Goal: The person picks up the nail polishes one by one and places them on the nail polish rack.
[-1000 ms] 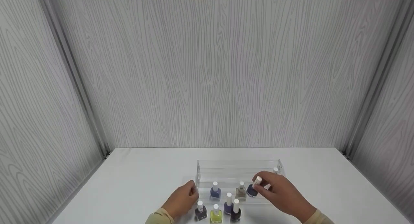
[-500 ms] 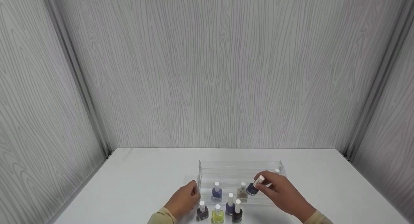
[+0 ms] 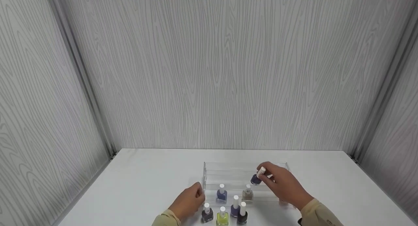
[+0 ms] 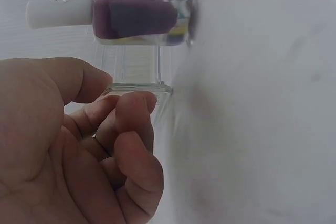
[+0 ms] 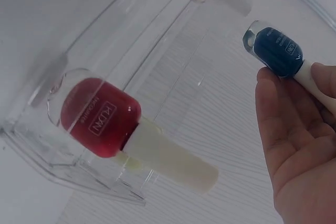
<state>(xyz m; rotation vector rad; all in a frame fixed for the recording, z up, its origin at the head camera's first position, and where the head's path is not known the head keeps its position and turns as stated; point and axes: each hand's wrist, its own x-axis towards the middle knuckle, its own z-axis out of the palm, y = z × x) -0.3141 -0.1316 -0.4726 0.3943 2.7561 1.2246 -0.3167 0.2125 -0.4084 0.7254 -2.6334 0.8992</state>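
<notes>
Here, four nail polish bottles [image 3: 225,213] stand in front, by the left hand [image 3: 188,202], whose curled fingers hold nothing beside the clear rack [image 3: 209,173]. Further back, the right hand [image 3: 281,186] pinches the dark blue bottle [image 3: 255,179] by its white cap, tilted above the steps. The red bottle [image 5: 101,116] sits mostly hidden behind that hand

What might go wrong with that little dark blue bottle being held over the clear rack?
The right hand pinches the dark blue bottle only by its white cap, tilted above the clear rack, so it could slip and fall. Falling or set down carelessly, it might knock over the beige bottle standing just below. The left hand only touches the rack's corner, so a bump could perhaps shift the rack.
</notes>
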